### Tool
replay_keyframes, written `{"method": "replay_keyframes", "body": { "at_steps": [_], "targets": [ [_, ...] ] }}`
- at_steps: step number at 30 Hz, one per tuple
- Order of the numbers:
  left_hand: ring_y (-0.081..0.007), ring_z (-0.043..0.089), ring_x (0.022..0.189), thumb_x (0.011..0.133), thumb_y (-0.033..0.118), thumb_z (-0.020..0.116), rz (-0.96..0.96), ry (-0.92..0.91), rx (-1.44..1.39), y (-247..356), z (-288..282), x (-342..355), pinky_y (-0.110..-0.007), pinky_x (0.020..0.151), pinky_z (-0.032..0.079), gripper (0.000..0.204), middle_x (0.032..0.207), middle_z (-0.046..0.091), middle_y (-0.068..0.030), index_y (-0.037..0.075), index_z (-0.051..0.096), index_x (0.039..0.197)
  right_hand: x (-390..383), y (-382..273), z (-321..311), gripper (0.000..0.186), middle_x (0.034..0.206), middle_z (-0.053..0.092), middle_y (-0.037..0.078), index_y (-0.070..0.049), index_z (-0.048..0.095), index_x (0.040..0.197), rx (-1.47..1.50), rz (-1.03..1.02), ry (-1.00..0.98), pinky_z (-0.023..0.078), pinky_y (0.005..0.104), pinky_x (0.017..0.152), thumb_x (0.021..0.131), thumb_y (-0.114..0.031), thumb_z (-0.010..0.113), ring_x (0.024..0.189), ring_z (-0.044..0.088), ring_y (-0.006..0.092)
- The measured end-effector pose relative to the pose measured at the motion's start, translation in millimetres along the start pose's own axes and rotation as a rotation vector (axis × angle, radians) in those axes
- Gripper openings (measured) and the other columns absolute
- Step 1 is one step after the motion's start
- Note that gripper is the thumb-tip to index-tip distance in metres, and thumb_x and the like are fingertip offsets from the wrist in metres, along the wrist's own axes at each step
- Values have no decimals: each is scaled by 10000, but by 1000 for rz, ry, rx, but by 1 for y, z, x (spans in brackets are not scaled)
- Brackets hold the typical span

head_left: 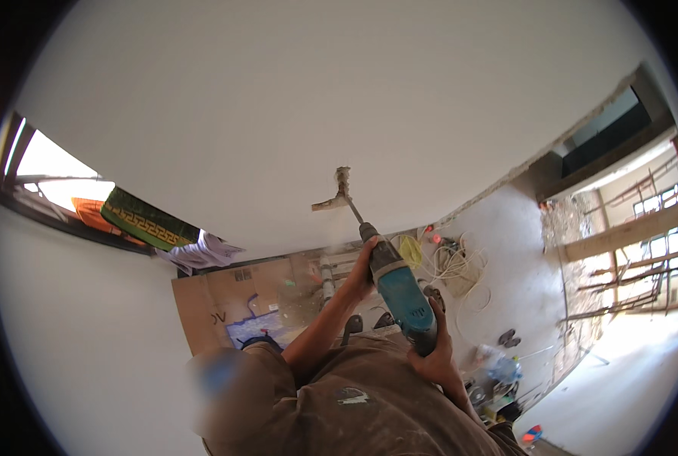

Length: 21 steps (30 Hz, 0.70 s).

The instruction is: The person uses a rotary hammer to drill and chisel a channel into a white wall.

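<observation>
A teal and black rotary hammer drill (404, 296) spans from my body up to the white wall (278, 99). My left hand (363, 272) is closed around its dark front end, just behind the chuck. At the back, my right hand (439, 357) wraps the rear grip; some of its fingers are hidden by the tool body. The thin steel bit (355, 210) reaches a rough L-shaped groove (342, 190) cut into the plaster, its tip at or in the groove's corner. Pale dust hazes the air below the cut.
Cardboard (194, 304) and a blue printed bag (254, 328) lie below left. Cloths (152, 220) hang at the window. A coiled white cable (460, 266), dark slippers (509, 338) and plastic bottles (506, 369) lie on the floor at right, near a wide opening with wooden poles (628, 281).
</observation>
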<state>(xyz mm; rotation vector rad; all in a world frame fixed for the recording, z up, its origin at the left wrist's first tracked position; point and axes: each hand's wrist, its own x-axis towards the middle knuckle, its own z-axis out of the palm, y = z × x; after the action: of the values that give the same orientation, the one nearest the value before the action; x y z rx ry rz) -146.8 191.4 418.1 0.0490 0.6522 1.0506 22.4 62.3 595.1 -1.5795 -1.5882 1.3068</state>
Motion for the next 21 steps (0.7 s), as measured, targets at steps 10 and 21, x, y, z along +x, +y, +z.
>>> {"method": "replay_keyframes", "body": {
  "at_steps": [10, 21],
  "targets": [
    [-197, 625, 1010, 837, 599, 639, 9, 123, 383, -2, 6, 21, -353, 876, 519, 660, 1075, 614, -84, 58, 513, 1194, 2, 108, 1, 766, 1089, 613, 116, -34, 360, 1402, 397, -46, 96, 479, 320, 874, 669, 47, 565, 978, 613, 185],
    [-229, 656, 953, 844, 574, 641, 40, 147, 278, 27, 14, 50, -384, 870, 545, 622, 1047, 632, -94, 55, 532, 1168, 57, 65, -25, 835, 1214, 605, 192, -90, 319, 1467, 380, 44, -10, 439, 366, 973, 692, -22, 621, 1150, 586, 255]
  ]
}}
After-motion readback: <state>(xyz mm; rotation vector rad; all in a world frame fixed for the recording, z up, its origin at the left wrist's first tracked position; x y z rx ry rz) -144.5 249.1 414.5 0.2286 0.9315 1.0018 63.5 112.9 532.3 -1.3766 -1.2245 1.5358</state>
